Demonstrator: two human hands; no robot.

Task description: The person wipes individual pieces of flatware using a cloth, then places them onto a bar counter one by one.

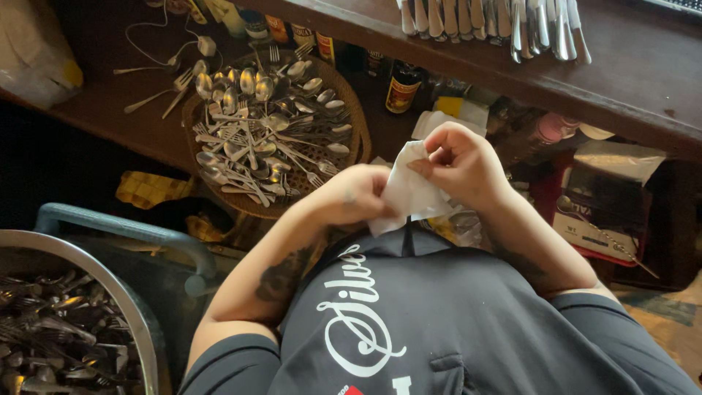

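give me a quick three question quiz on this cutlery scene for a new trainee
1. True or false: both hands are on the white cloth.
2. Where do the loose spoons and forks lie? A) in the round woven basket B) on a blue plate C) in a glass jar
3. Fill in: the row of knives lies on the wooden ____.

Key
1. True: the left hand and right hand both grip the cloth in front of the chest.
2. A. More cutlery fills the metal bowl at lower left.
3. Shelf, at the top of the view.
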